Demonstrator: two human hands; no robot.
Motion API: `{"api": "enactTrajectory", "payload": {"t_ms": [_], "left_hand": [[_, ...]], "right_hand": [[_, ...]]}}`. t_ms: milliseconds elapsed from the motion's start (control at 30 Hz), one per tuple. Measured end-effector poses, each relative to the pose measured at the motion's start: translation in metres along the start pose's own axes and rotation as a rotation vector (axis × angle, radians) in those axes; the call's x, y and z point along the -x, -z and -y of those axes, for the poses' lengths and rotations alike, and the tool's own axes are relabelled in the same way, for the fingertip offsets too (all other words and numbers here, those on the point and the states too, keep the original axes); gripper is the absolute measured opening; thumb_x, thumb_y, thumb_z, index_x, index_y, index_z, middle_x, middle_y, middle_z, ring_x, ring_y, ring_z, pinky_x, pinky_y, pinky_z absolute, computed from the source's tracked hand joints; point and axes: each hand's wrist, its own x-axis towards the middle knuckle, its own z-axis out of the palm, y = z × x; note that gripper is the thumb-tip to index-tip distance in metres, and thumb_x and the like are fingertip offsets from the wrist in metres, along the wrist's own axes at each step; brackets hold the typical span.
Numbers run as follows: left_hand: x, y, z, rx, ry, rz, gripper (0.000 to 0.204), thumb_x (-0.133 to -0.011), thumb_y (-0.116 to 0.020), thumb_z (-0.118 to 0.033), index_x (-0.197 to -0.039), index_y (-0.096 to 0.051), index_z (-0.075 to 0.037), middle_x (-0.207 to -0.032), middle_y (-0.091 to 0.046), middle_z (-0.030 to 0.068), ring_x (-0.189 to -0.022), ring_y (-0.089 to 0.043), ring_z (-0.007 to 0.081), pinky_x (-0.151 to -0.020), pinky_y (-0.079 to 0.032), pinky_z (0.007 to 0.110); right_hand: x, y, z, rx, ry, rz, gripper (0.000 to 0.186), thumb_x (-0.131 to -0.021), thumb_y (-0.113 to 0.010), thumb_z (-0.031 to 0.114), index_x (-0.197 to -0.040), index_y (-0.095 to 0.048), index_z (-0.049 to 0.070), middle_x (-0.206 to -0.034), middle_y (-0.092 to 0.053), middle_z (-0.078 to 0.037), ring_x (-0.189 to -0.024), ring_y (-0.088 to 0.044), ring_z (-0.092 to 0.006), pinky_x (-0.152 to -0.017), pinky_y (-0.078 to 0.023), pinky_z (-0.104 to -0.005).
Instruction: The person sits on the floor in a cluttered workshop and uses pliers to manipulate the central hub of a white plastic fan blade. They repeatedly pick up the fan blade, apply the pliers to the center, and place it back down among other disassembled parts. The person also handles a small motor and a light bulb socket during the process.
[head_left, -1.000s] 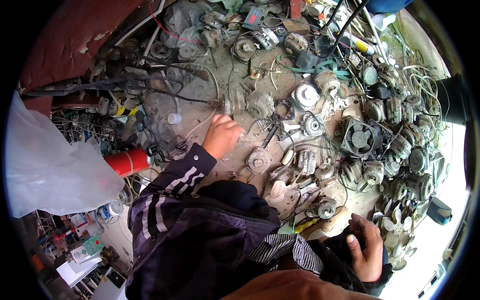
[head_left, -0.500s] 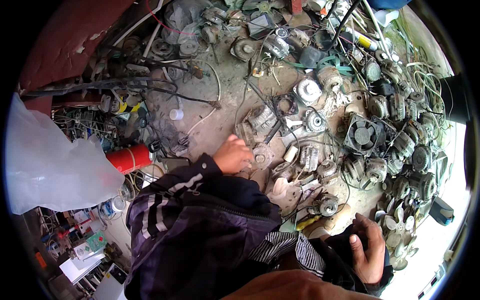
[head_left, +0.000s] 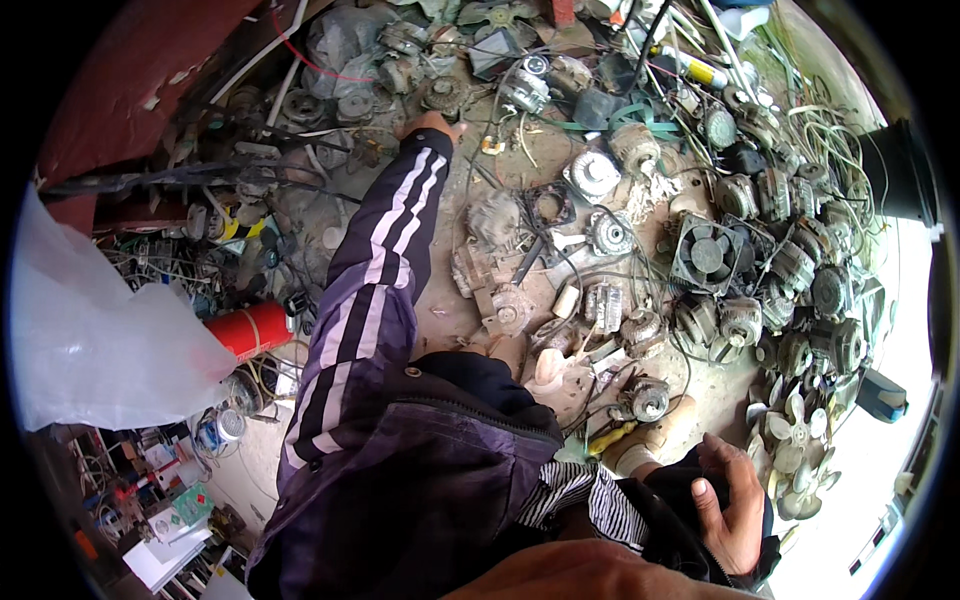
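Observation:
My left hand [head_left: 428, 128] reaches to the upper middle of the floor, just below a dusty motor [head_left: 443, 95]; its fingers are largely hidden, so any grip cannot be made out. Its striped dark sleeve crosses the middle of the view. My right hand [head_left: 728, 505] rests at the lower right on dark clothing over my leg, fingers loosely curved and apart, holding nothing. Between my hands lie dirty motors [head_left: 604, 308], a square fan [head_left: 709, 258], black cables and a yellow-handled tool [head_left: 610, 439].
A pile of motors [head_left: 795, 265] and fan blades [head_left: 799, 430] fills the right side. On the left are a white plastic sheet [head_left: 110, 330], a red cylinder [head_left: 240, 335] and tangled electronics. A dark red panel [head_left: 150, 70] bounds the upper left.
My left hand first drew down toward the centre, then stretched far forward to the upper motors, its whole sleeve now extended. My right hand has stayed on my leg.

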Motion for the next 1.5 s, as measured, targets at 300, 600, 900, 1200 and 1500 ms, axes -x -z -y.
{"api": "enactTrajectory", "payload": {"t_ms": [300, 600, 900, 1200, 1500], "left_hand": [[0.002, -0.024, 0.009, 0.251, -0.142, -0.030, 0.043, -0.074, -0.067, -0.049, -0.099, -0.071, -0.014, -0.101, -0.068, 0.0122, -0.096, -0.064, 0.0282, -0.088, -0.045, 0.039], [-0.006, 0.011, 0.050, 0.264, -0.257, -0.282, 0.035, -0.069, -0.071, -0.044, -0.090, -0.072, -0.017, -0.087, -0.071, 0.0077, -0.085, -0.066, 0.0227, -0.083, -0.045, 0.037], [-0.027, 0.074, 0.106, 0.411, -0.247, -0.021, 0.069, -0.062, -0.067, -0.064, -0.096, -0.071, -0.005, -0.099, -0.068, 0.0164, -0.090, -0.064, 0.0279, -0.081, -0.047, 0.036], [0.011, 0.057, 0.143, 0.543, -0.281, -0.004, 0.044, -0.068, -0.076, -0.044, -0.082, -0.071, -0.002, -0.079, -0.069, 0.0080, -0.068, -0.062, 0.0178, -0.067, -0.046, 0.031], [0.115, 0.077, 0.062, 0.023, -0.351, 0.014, 0.086, -0.071, -0.057, -0.072, -0.119, -0.059, -0.001, -0.121, -0.057, 0.0225, -0.113, -0.055, 0.0332, -0.097, -0.040, 0.040]], "right_hand": [[0.008, -0.002, -0.005, -0.010, 0.017, -0.033, 0.048, -0.090, -0.058, 0.029, -0.121, -0.050, -0.007, -0.104, -0.060, -0.020, -0.095, -0.061, -0.0271, -0.087, -0.045, -0.0347], [0.000, -0.002, 0.003, 0.036, 0.056, 0.005, 0.047, -0.088, -0.059, 0.026, -0.120, -0.050, -0.008, -0.105, -0.060, -0.021, -0.098, -0.061, -0.0292, -0.088, -0.045, -0.0352], [0.001, 0.001, -0.004, 0.021, 0.065, 0.010, 0.049, -0.089, -0.058, 0.030, -0.119, -0.050, -0.008, -0.104, -0.059, -0.021, -0.097, -0.061, -0.0297, -0.088, -0.045, -0.0355], [-0.010, 0.006, 0.000, 0.070, 0.083, 0.039, 0.047, -0.088, -0.059, 0.027, -0.119, -0.051, -0.007, -0.104, -0.060, -0.020, -0.097, -0.060, -0.0294, -0.089, -0.044, -0.0357], [-0.018, 0.009, 0.003, 0.085, 0.018, 0.021, 0.047, -0.088, -0.059, 0.029, -0.118, -0.052, -0.007, -0.103, -0.060, -0.020, -0.096, -0.059, -0.0295, -0.088, -0.044, -0.0356]]}}
